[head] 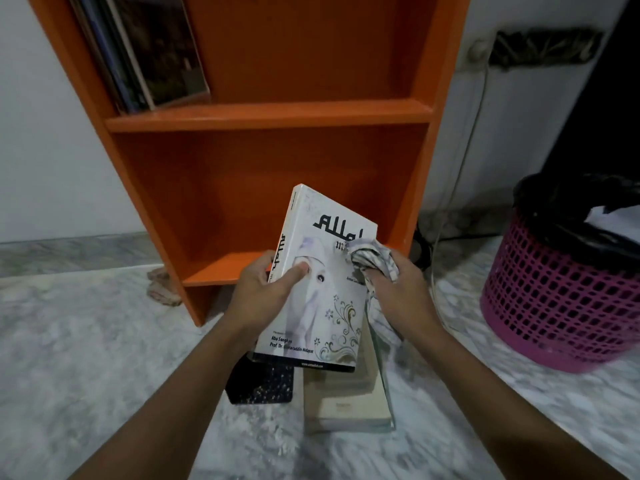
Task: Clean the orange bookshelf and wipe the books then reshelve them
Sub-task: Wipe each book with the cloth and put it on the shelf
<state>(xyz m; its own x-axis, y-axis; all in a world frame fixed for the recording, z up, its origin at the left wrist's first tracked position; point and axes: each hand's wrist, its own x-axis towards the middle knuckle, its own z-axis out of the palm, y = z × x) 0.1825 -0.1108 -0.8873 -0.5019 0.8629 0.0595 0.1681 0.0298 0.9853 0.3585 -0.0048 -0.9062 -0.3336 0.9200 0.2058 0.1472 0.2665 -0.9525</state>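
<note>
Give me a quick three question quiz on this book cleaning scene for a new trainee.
1. True or false: the lower shelf of the orange bookshelf holds a row of books.
2. What does the right hand hold? A) a crumpled cloth B) a spray bottle C) a pen
3. Fill in: the left hand grips the white book above a stack of books lying on the ____.
Key: 1 false, the lower shelf shows no books; 2 A; 3 floor.
</note>
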